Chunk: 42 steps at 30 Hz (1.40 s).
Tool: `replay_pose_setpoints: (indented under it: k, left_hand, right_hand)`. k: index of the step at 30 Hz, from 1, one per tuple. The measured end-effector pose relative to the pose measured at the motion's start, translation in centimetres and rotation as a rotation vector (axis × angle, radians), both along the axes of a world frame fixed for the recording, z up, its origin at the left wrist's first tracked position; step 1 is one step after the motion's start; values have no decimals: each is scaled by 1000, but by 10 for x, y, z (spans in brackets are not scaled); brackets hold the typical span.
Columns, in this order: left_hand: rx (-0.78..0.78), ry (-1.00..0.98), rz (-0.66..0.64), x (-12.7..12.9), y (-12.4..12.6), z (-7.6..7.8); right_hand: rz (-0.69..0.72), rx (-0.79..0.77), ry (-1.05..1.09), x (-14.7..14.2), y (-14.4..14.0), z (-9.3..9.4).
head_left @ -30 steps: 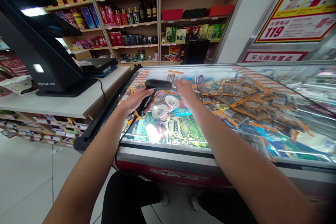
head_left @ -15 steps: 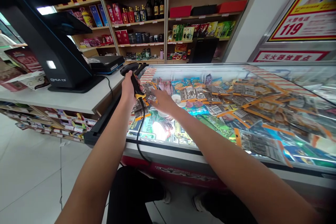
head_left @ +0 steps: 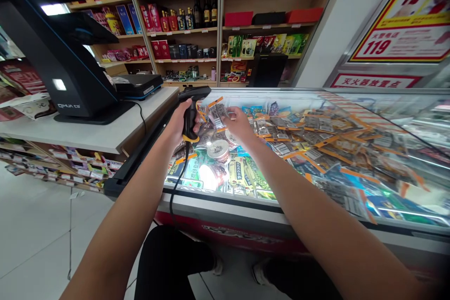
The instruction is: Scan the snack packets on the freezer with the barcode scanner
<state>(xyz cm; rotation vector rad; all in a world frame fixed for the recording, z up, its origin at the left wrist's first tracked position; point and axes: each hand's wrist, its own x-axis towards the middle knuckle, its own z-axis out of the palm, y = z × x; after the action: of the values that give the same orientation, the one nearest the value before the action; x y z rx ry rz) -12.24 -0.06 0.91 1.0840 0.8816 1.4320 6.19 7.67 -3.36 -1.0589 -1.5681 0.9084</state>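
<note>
My left hand (head_left: 178,124) grips the handle of a black barcode scanner (head_left: 192,103) with a yellow collar, its head pointing right over the glass top of a chest freezer (head_left: 225,199). Its black cable hangs down past the freezer's front. My right hand (head_left: 238,123) holds up a small grey packet with orange edges (head_left: 216,113) just right of the scanner head. Several similar orange-edged packets (head_left: 316,136) lie spread over the glass.
A white counter (head_left: 87,136) at the left carries a black point-of-sale terminal (head_left: 63,70) and a flat black device (head_left: 137,85). Shelves of boxes and bottles (head_left: 197,14) line the back wall. A red and yellow 119 sign (head_left: 401,33) hangs at the right.
My right hand has risen from the glass with a packet. The scanner has shifted right and its head has turned toward the packet.
</note>
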Motion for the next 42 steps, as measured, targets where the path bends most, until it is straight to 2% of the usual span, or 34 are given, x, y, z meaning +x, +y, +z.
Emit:
replay_pose_setpoints:
  k: [3, 7, 17, 23, 31, 36, 39, 40, 42]
  left_hand:
    - [-44, -9, -160, -1, 0, -2]
    - [-54, -10, -274, -1, 1, -4]
    - [-98, -19, -276, 0, -1, 1]
    - [-132, -40, -206, 1, -3, 2]
    - [-121, -31, -192, 0, -4, 2]
    - [-70, -74, -161, -3, -4, 5]
    - [-41, -120, -12, -5, -5, 12]
    - [-34, -133, 51, -6, -5, 14]
    - [-20, -166, 155, -9, -5, 18]
  right_hand:
    - [-76, 4, 67, 11, 6, 3]
    - [-106, 29, 65, 19, 16, 0]
    - [-128, 83, 65, 22, 28, -9]
    - [-137, 65, 37, 24, 26, -5]
    - [-147, 60, -20, 27, 23, -1]
    - [-241, 102, -345, 38, 19, 0]
    - [-356, 253, -648, 32, 3, 0]
    - [-339, 317, -720, 25, -4, 1]
    - [-155, 409, -757, 3, -22, 1]
